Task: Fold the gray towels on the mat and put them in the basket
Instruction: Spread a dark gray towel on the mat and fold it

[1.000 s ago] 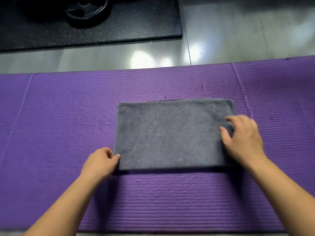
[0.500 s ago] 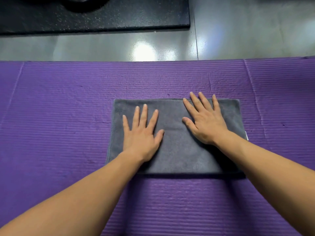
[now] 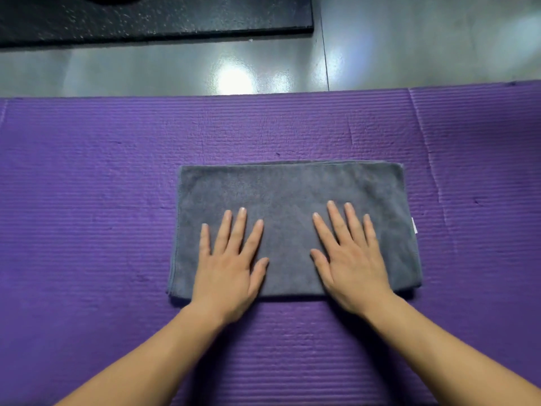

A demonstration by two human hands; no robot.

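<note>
A gray towel (image 3: 289, 194), folded into a wide rectangle, lies flat in the middle of the purple mat (image 3: 87, 200). My left hand (image 3: 231, 265) rests palm down on the towel's near left part, fingers straight and spread. My right hand (image 3: 351, 259) lies flat on the near right part in the same way. Both palms press the cloth near its front edge. A small white tag (image 3: 414, 225) sticks out at the towel's right edge. No basket is in view.
Beyond the mat's far edge is glossy gray floor (image 3: 175, 68) with light glare. A black speckled rubber mat (image 3: 146, 19) lies at the top left. Purple mat stretches to both sides of the towel and in front of it.
A second ago my hands were at the towel's left and right ends. They then lay flat on its middle and have since slid back toward its near edge.
</note>
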